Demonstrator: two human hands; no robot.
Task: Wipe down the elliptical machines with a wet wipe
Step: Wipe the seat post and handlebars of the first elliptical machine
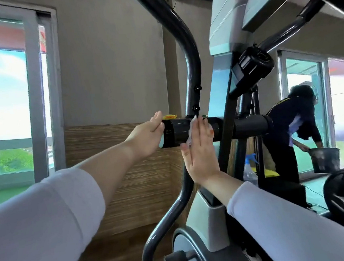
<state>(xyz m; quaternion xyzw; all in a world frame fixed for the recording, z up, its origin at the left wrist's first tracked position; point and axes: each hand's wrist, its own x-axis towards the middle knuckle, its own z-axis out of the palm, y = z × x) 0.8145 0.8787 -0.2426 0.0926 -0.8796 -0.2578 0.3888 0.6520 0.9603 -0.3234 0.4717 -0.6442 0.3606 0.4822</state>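
Right hand (199,148): centre of frame. Fingers straight and together, palm flat, curled round nothing. It presses the white crumpled wet wipe (190,136) onto the bar, probably so that the whole palm spreads pressure over the curved surface.
Wet wipe: trapped between the right palm and the bar. Only a thin, wrinkled edge shows, left of the fingers and above the fingertips.
Dark grey horizontal cylindrical crossbar (177,133): smooth and glossy, painted metal by the look. It runs across mid-frame through the pale silver upright column (220,97) of the elliptical machine.
Left hand (146,136): left of centre. Fingers extended and relaxed, palm laid against the bar's black ringed end cap (168,133), grasping nothing. Judged to be a brace that steadies the bar against the wiping push.
Dark grey curved handlebar tube (190,66): rises from the crossbar to upper centre. Round in section and glossy, with two black bolt heads (195,108) near its foot.
Step in hand: wiping the crossbar. Whether the handlebar, column and grey flywheel housing (197,213) at lower centre are already clean cannot be judged.
Background, right: clear plastic spray bottle with blue trigger (250,169), yellow cloth (271,173), and a second person (290,120) bending over a dark bucket (325,159).
Background, left: wood-grain wall panel (118,172), finely ribbed, and a grey-framed window (36,90).
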